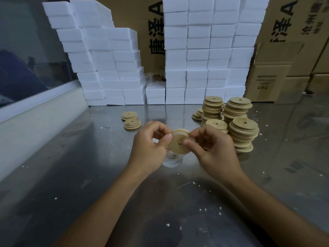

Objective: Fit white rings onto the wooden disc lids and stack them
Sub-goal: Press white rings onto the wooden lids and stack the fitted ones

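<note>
Both hands pinched round wooden disc lid with centre hole (178,143), left hand (151,145), right hand (211,147) working white ring (179,133) round rim, just left of tall unringed lid stacks (238,120); only two ringed lids (132,120) lay farther left, most stacks remained

Clear object (171,160) under hands (151,145) mostly hidden; identity unclear. Box (292,15) print cut off at top edge.

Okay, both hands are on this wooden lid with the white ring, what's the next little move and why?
Probably keep working the white ring round the groove of the lid with the left hand and right hand; it shows only along the top edge, so it likely isn't fully seated.
</note>
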`<state>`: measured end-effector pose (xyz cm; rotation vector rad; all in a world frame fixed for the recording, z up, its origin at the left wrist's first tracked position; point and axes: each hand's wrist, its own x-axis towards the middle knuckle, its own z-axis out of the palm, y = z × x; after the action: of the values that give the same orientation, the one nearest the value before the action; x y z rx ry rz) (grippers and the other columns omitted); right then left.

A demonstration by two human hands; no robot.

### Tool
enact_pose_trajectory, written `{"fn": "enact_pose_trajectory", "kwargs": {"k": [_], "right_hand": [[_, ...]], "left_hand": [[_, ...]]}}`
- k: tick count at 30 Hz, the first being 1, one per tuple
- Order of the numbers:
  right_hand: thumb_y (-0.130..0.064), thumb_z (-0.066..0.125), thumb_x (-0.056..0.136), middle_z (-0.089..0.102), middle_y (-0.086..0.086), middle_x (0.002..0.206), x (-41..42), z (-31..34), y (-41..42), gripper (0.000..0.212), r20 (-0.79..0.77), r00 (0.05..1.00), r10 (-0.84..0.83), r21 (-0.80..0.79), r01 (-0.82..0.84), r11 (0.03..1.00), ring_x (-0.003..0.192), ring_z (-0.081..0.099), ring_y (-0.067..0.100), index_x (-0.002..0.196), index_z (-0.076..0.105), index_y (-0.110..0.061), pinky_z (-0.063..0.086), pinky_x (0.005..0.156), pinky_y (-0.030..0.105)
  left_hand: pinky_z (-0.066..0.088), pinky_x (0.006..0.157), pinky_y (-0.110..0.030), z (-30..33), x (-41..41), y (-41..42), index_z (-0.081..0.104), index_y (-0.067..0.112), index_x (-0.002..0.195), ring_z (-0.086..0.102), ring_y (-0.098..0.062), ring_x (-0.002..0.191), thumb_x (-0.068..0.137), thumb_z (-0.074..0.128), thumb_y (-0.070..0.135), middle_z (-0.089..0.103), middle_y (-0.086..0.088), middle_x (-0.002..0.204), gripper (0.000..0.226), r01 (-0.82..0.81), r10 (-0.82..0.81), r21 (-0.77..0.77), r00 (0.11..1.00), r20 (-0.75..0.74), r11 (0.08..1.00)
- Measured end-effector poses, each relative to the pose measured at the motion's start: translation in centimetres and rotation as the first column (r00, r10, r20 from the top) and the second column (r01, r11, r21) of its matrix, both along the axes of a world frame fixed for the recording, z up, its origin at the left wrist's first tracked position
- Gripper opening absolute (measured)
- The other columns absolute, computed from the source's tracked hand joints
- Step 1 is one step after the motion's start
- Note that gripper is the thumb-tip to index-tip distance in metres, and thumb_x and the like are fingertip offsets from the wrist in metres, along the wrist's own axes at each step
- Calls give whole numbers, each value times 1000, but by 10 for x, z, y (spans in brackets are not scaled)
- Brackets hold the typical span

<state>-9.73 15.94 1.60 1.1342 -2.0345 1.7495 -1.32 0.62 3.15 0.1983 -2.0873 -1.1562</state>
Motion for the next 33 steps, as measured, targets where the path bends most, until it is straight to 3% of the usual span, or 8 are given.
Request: {"fn": "enact_pose_trajectory", "kwargs": {"k": [5, 10, 12, 16, 19, 25, 33], "right_hand": [[-14, 82, 80, 72, -1, 78, -2, 0, -1, 19, 104, 994, 35, -21, -33, 999, 70, 69, 13, 90, 65, -13, 59, 69, 35], [-15, 83, 77, 72, 7, 70, -5, 2, -1, 17, 241, 970, 41, -100, -17, 995, 61, 67, 13, 79, 68, -7, 56, 63, 28], [-15, 82, 79, 73, 10, 71, -4, 2, -1, 16, 251, 967, 35, -132, -1, 991, 61, 68, 17, 79, 69, -5, 58, 63, 30], [-21, 77, 85, 72, 5, 70, -1, -4, -3, 14, 219, 975, -37, -52, 49, 997, 70, 70, 26, 79, 69, -11, 59, 69, 50], [-23, 76, 87, 70, 0, 69, 2, -10, -4, 14, 167, 984, -59, 20, 57, 998, 67, 68, 21, 78, 69, -15, 58, 68, 48], [-23, 74, 87, 70, 2, 71, 0, -16, -4, 13, 196, 978, -77, 8, 77, 997, 68, 68, 24, 78, 69, -15, 58, 68, 50], [-23, 75, 87, 70, 1, 68, -2, -18, -5, 14, 226, 970, -93, -12, 98, 995, 64, 66, 22, 77, 69, -16, 59, 65, 48]], "left_hand": [[61, 64, -33, -1, -2, 2, 61, 6, 80, 66, -12, 57, 93, 58, -1, 63, 0, 60, 16, 28, -47, 452, 998, 31, 892], [60, 63, -35, -2, -5, 2, 61, -2, 83, 63, -16, 58, 94, 56, -2, 57, -12, 63, 12, 79, -123, 642, 992, 25, 763], [60, 64, -36, -3, -6, 1, 60, -3, 85, 62, -18, 61, 94, 55, -2, 57, -15, 67, 11, 106, -165, 681, 986, 23, 725], [59, 65, -35, -1, -6, -10, 60, -4, 83, 65, -19, 60, 94, 54, -3, 61, -10, 63, 12, 114, -123, 760, 991, -45, 640], [59, 60, -33, -2, -4, -37, 59, -2, 80, 67, -21, 59, 94, 54, -2, 62, -7, 58, 15, 80, 30, 817, 993, -118, 572], [56, 52, -27, -23, -13, -86, 56, 2, 71, 60, -17, 48, 91, 58, -1, 53, -9, 61, 21, -103, 296, 824, 952, -82, 558], [51, 50, -15, -24, -59, -140, 56, 8, 77, 59, -7, 49, 95, 58, 7, 58, -4, 66, 18, -197, 362, 817, 932, -16, 542]]}}
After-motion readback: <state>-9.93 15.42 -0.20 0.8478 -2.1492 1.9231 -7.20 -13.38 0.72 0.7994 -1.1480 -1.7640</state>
